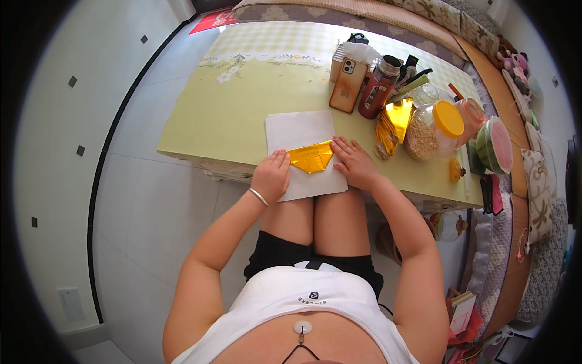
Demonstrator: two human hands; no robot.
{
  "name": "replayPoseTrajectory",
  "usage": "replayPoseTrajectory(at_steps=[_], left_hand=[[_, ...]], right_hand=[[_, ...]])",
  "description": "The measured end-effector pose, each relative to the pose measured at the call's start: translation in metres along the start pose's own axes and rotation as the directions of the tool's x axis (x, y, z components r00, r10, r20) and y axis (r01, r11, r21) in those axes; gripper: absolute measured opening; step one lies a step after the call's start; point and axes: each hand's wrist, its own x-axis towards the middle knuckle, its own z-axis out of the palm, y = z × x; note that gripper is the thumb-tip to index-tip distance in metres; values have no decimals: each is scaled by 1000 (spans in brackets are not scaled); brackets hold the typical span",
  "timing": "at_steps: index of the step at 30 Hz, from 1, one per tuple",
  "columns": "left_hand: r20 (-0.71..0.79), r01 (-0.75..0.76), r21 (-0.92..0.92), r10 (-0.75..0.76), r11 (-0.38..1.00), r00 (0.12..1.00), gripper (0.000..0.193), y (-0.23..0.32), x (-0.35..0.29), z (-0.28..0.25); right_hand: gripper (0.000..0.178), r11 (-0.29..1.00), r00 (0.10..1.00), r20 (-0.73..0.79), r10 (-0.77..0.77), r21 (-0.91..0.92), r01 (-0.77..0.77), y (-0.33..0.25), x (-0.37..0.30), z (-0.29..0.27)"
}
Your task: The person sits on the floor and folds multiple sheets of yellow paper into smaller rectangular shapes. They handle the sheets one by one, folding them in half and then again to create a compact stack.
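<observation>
A folded piece of shiny gold paper (310,158) lies on a white sheet (300,130) at the near edge of a pale yellow-green table (242,103). My left hand (271,175) presses flat on the white sheet, fingertips touching the gold paper's left end. My right hand (354,162) rests flat at the gold paper's right end, fingers spread on its corner. Neither hand grips anything.
Behind my right hand stand more gold papers (391,124), a plastic jar with an orange lid (433,128), a red bottle (377,88), a propped phone (348,84) and a green-rimmed container (494,145). A sofa (515,200) runs along the right. White tiled floor is at left.
</observation>
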Motion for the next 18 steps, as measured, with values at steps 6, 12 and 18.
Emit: replayPoseTrajectory(at_steps=[6,12,18], left_hand=[[79,43,43,-46,998,996,27,-1,23,3],[-62,275,-494,-349,824,935,7,-24,34,12],[425,432,-886,-668,-169,611,26,-24,30,-7]], right_hand=[[52,998,999,-36,2,65,1,-22,12,-32],[35,981,964,-252,88,188,-40,-14,28,-20],[8,217,778,-186,600,974,66,-44,32,-5]])
